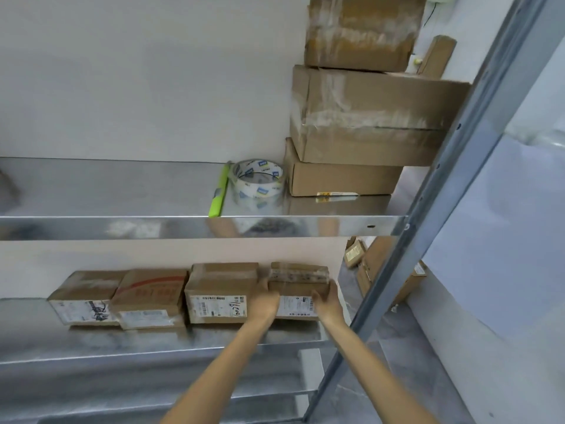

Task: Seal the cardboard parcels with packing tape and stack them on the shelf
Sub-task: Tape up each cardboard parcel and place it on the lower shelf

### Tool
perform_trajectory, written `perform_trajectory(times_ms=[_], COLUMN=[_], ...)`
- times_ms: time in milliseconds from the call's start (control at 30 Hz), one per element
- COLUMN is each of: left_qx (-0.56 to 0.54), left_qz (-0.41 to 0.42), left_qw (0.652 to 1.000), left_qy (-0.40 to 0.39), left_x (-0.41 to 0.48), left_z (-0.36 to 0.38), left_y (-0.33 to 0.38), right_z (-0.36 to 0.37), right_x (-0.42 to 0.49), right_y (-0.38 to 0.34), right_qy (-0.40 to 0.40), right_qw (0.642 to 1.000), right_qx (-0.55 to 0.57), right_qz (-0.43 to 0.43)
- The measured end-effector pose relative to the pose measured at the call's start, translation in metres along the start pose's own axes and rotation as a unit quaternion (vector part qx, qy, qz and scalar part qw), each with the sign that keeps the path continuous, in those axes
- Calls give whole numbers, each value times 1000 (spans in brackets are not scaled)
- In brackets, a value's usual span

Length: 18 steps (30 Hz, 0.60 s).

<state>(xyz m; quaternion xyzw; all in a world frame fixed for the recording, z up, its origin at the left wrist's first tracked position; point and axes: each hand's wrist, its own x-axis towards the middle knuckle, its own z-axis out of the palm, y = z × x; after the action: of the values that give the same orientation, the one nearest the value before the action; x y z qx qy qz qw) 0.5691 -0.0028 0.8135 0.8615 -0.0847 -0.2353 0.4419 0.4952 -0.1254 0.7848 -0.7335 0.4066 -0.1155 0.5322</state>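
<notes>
Left hand (pixel 264 302), right hand (pixel 330 302) clasp taped parcel (pixel 298 287) by sides, at right end of row on lower shelf (pixel 122 347). Stack (pixel 367 117) of three boxes done, top two visibly taped. Three row parcels (pixel 217 295) shelved. Floor boxes (pixel 376 264) probably remain. Tape roll (pixel 258 186), cutter (pixel 218 194) idle on upper shelf (pixel 91 191).

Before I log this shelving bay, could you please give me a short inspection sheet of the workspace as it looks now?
Surface: lower shelf, shiny metal; upper shelf the same.
Job's things: three parcels in a row on the lower shelf; fourth parcel at the row's right end; tape roll and stacked taped boxes on the upper shelf.
Clutter: green cutter beside the roll.
Grippers: left hand and right hand hold the fourth parcel's sides.
Cables: thin dark wire, top right.
Surroundings: white wall, metal upright, boxes on floor.
</notes>
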Motion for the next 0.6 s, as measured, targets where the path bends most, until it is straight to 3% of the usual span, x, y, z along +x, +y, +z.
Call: perform_trajectory(times_ms=[133, 267, 467, 600], left_qx=[94, 252, 259, 229], left_qz=[45, 22, 51, 68], left_qw=[993, 967, 964, 971], left_qy=[50, -4, 24, -19], left_x=[13, 9, 6, -1], left_z=[3, 5, 19, 20], left_y=[-5, 3, -11, -12], right_z=[10, 15, 23, 20], right_x=[10, 16, 24, 23], right_y=[14, 23, 31, 28], right_qy=[-19, -14, -11, -12], right_qw=[997, 994, 995, 998], right_qx=[69, 104, 95, 66], right_qz=[24, 21, 23, 21])
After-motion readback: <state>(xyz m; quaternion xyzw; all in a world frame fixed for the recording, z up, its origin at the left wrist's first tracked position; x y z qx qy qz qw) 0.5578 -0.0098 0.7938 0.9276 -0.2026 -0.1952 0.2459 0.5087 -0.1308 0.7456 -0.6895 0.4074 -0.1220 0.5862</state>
